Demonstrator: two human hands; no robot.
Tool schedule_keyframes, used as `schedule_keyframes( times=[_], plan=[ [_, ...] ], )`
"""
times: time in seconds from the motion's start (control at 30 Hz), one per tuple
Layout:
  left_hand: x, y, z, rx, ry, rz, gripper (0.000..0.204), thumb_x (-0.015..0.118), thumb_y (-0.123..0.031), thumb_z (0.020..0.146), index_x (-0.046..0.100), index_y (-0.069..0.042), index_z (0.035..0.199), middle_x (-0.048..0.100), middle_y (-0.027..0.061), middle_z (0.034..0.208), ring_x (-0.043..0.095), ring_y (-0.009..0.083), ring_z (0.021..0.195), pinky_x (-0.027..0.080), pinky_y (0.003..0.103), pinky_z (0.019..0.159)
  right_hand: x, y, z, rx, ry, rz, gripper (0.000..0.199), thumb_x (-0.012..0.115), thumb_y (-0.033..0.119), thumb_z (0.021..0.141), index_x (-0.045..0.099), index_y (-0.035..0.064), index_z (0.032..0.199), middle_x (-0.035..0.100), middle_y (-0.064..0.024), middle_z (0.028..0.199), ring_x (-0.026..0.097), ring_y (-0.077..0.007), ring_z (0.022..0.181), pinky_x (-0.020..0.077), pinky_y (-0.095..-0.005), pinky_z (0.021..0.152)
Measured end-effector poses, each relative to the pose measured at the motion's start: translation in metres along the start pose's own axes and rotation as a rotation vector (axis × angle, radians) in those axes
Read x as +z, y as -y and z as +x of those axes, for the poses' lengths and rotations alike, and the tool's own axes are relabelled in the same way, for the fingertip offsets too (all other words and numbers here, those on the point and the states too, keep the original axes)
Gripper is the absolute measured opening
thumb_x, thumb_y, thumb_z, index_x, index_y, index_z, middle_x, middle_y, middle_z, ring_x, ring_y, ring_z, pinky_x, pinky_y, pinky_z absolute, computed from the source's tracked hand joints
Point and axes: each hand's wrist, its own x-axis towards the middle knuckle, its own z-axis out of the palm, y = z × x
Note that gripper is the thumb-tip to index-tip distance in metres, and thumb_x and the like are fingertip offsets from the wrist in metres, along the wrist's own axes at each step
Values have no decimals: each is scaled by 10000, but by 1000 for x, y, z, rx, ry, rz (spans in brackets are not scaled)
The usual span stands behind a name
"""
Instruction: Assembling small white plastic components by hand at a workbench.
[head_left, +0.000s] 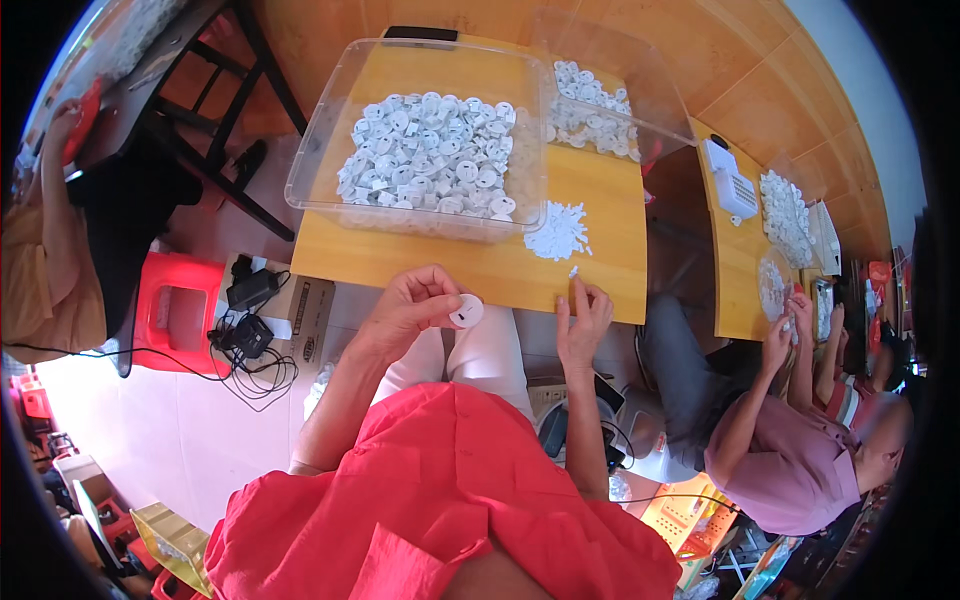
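Note:
Over my lap, just off the table's near edge, my left hand (422, 312) pinches a white round plastic disc (467, 311) with a small dark slot in it. My right hand (586, 326) is at the table edge, thumb and fingers apart. Its index fingertip is at a small white piece (574, 271) on the wood; whether it touches cannot be made out. Beyond that lies a loose pile of small white pieces (558, 232). A large clear bin (420, 222) at the back left of the table holds a heap of white round parts (430, 150).
A second clear bin (660, 105) with white parts stands at the back right. Right of me, a co-worker (790, 440) handles parts at another table (735, 270). A red stool (150, 310) and a cardboard box (312, 320) with black adapters and cables are at left.

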Motion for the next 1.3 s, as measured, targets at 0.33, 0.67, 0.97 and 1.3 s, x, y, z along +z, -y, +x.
schedule_keyframes(
  times=[0.33,0.67,0.97,1.3],
  plan=[
    [2,7,-2,-27,-28,67,101,651,-70,762,555,-45,783,644,141,878,621,160,787,517,280,679,-7,9,-11,-166,112,-34,416,679,162,695,562,44,1077,492,-115,1061,446,-298,1002,346,-420,866],
    [-2,9,-5,-28,-29,45,95,643,-69,768,554,-38,784,642,146,883,620,163,795,517,276,685,1,7,-19,-315,-7,64,219,644,-19,670,588,31,875,588,-86,904,561,-270,848,454,-374,747],
    [2,12,-2,-42,-4,-27,98,636,-99,795,574,-37,836,612,58,854,608,114,752,535,226,644,-14,36,-4,421,-11,721,50,584,-3,796,536,9,800,572,-36,772,542,-128,705,430,-234,663],
    [9,15,-2,-64,29,-134,258,624,-97,801,563,-15,1039,608,76,947,615,153,844,547,281,713,-48,106,14,467,114,1203,110,614,-68,755,590,-31,856,599,-41,787,556,-82,727,435,-197,684]
  ],
)
